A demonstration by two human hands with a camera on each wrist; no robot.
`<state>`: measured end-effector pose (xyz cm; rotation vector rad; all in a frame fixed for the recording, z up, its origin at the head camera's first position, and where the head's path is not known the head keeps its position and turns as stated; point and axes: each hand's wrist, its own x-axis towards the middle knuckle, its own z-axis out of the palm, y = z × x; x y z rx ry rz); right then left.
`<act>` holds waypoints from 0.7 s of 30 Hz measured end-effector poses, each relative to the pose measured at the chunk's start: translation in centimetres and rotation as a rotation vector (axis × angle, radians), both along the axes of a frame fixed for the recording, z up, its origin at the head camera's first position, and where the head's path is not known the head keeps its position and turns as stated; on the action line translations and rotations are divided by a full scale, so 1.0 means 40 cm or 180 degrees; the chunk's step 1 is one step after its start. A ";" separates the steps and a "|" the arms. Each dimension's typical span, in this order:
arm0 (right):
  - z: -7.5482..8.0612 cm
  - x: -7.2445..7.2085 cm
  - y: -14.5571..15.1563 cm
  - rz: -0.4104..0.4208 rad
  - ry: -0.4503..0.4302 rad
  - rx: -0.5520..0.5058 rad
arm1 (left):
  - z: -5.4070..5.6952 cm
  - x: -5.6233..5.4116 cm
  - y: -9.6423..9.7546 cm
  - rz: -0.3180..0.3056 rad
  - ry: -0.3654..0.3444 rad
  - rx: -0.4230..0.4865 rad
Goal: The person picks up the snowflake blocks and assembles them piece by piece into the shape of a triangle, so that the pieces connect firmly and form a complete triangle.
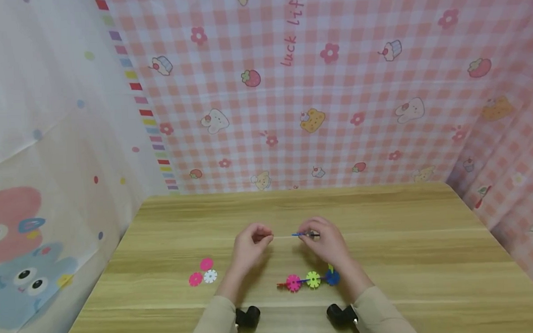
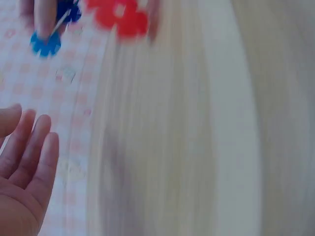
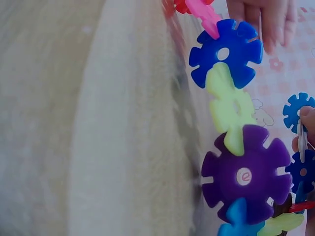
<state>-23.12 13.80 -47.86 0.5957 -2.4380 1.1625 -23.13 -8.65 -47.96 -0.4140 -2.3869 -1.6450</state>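
My right hand [image 1: 325,239] pinches a small cluster of linked notched plastic discs [image 3: 302,140]. In the right wrist view a light-blue disc, a white one and a dark-blue one show there, with red and yellow-green pieces lower down. Facing it across a short gap is my left hand [image 1: 251,244], its thumb and fingers loosely bent, with nothing visible between them. The left wrist view shows that hand's fingers [image 2: 42,152] relaxed. Between the forearms lies a chain of linked discs [image 1: 313,279] in red, pink, blue, yellow-green and purple.
Left of my left forearm, two loose pink discs [image 1: 206,264] and a white disc [image 1: 210,276] lie on the wooden table [image 1: 410,289]. A pink checked cloth [image 1: 290,96] hangs behind the table's far edge. Black wrist cameras [image 1: 248,317] sit at both cuffs.
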 end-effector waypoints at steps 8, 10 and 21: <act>-0.002 0.004 0.001 0.0016 0.0042 -0.0040 | 0.009 0.012 -0.147 0.0056 0.0038 -0.0371; -0.003 0.004 0.001 0.0018 0.0059 -0.0049 | 0.007 0.015 -0.184 0.0082 0.0058 -0.0426; -0.011 0.001 0.002 -0.0032 0.0094 -0.0034 | 0.003 0.040 -0.361 0.0296 -0.0180 -0.0612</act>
